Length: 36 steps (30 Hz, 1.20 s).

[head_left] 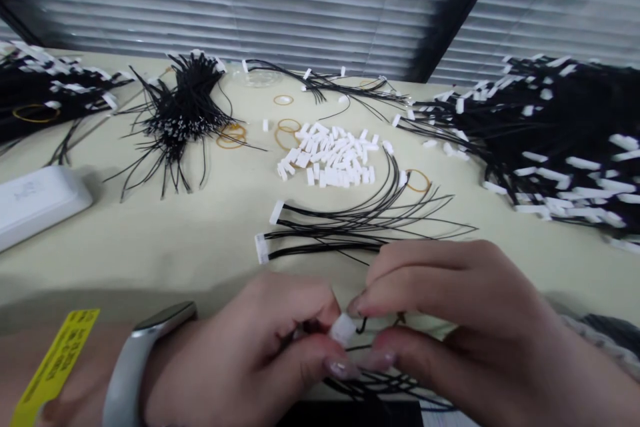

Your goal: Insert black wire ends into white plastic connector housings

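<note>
A small white connector housing (343, 329) is pinched between the thumb and forefinger of my left hand (280, 340). Close against its right side is my right hand (450, 320), fingers curled around thin black wire. One short bent black wire (361, 325) shows between the right fingertips and the connector. More black wires (385, 383) run below both hands, partly hidden by them. Just beyond my hands lie black wire harnesses, with one white end connector (262, 249) nearer and another white connector (277, 212) behind it.
Loose white connector housings (333, 155) form a pile mid-table. Behind them are rubber bands (287, 125) and a bundle of black wires (183, 103). Large harness heaps lie at right (565, 140) and far left (45, 90). A white case (43, 203) sits at left.
</note>
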Each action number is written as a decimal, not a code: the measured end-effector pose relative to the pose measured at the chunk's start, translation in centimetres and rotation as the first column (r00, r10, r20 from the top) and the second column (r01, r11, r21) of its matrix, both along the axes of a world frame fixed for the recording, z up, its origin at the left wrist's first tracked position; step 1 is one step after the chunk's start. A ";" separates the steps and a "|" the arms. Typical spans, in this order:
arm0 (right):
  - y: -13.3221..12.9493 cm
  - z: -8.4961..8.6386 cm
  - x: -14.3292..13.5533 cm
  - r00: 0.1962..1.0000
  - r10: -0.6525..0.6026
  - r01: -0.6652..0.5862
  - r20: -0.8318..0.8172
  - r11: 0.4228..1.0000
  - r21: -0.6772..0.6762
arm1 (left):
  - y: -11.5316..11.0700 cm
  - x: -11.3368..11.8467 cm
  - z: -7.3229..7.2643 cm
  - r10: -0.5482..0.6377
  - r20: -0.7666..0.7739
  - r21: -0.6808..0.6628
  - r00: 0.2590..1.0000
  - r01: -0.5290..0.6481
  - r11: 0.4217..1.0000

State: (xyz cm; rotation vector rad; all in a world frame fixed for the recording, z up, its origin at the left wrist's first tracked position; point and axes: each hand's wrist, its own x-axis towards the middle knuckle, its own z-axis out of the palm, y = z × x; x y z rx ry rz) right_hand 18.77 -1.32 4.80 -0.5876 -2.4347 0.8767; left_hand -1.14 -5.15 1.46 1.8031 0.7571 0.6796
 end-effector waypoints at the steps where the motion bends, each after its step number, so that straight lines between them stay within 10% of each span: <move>1: 0.0 0.1 0.0 1.000 -0.005 0.006 0.010 0.999 -0.046 | -0.1 0.0 0.0 0.011 -0.008 0.005 1.000 -0.011 1.000; 7: -0.1 0.4 0.3 0.994 -0.031 0.046 0.106 0.989 -0.143 | -0.3 0.1 0.2 0.065 -0.032 0.050 0.997 -0.063 0.997; 23: -1.1 -0.5 0.6 0.986 -0.105 0.062 0.127 0.951 0.304 | -0.3 -0.1 0.1 0.113 -0.032 -0.013 0.993 -0.114 0.993; 36: -1.0 -1.0 -0.1 0.997 -0.077 0.056 0.009 0.791 0.609 | -0.3 0.0 0.0 0.146 0.012 -0.162 0.989 -0.142 0.977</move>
